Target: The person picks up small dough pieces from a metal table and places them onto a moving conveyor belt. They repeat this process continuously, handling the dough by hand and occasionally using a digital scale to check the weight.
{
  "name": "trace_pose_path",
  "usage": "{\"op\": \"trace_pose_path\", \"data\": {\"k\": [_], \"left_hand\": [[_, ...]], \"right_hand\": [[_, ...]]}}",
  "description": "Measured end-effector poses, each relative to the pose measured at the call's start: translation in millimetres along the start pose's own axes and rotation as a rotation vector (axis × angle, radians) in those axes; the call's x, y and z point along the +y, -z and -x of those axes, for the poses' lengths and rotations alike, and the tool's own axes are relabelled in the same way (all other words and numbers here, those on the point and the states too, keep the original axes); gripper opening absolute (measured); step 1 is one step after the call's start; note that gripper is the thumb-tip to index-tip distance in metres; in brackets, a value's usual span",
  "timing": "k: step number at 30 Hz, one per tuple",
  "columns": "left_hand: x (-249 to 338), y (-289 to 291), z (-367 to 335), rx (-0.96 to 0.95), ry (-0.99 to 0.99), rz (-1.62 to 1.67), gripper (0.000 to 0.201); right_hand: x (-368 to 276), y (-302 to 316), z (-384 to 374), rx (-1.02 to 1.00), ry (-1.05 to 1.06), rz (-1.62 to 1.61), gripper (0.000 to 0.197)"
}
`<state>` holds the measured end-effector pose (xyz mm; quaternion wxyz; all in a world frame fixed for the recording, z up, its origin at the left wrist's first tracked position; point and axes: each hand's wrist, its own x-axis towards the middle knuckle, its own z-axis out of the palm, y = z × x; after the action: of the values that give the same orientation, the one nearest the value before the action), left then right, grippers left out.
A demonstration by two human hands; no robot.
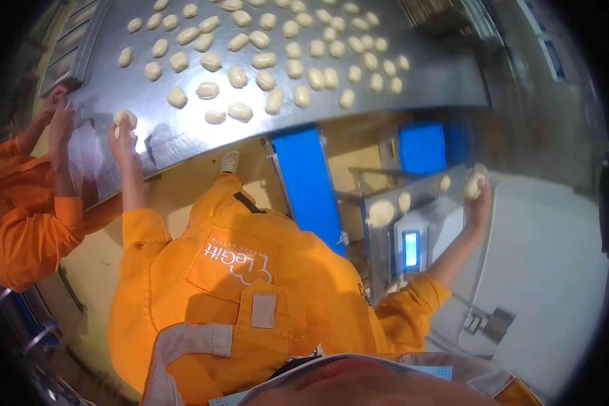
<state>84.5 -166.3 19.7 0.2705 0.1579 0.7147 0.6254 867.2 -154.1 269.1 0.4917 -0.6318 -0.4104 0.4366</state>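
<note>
My left hand [122, 143] is closed around a pale dough piece [125, 119] at the near left part of the steel table [172, 139]. Out to the right, my right hand [479, 206] grips another lump of dough [476, 184] above the end of a metal weighing plate. On that plate lie a larger dough lump [381, 213] and two small bits, one of them a dough scrap [404, 201]. Beside it stands a scale with a lit blue display [411, 249]. Several oblong dough pieces [264, 61] are spread over the table in loose rows.
A co-worker in orange [30, 216] stands at the left, with hands [59, 111] near a stack of metal trays [71, 51]. Below the table edge are a blue panel [308, 183] and a blue bin [421, 147]. A large white container [541, 250] stands at the right.
</note>
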Motion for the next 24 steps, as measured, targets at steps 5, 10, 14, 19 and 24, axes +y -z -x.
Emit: {"op": "trace_pose_path", "data": {"k": [5, 10, 14, 19, 24], "left_hand": [[10.1, -9.7, -18.4, -0.318, 0.071, -0.444, 0.043], [51.7, 2.7, -6.2, -0.500, -0.198, -0.734, 0.058], [76.5, 34.1, -42.6, -0.239, -0.234, -0.588, 0.053], [84.0, 36.5, -101.9, -0.073, -0.173, -0.445, 0.044], [69.4, -7.8, -114.2, -0.345, -0.404, -0.671, 0.047]], "right_hand": [[-23.0, -271.8, -102.1, -0.528, 0.092, -0.083, 0.039], [-3.9, -529.0, -99.5, -1.085, 0.124, 0.049, 0.043], [63.9, -668.8, -32.2, -1.526, 0.208, 0.319, 0.034], [139.1, -716.4, 32.5, -1.916, 0.584, 0.907, 0.034], [125.7, -700.8, 24.9, -1.642, 0.768, 0.723, 0.043]]}}
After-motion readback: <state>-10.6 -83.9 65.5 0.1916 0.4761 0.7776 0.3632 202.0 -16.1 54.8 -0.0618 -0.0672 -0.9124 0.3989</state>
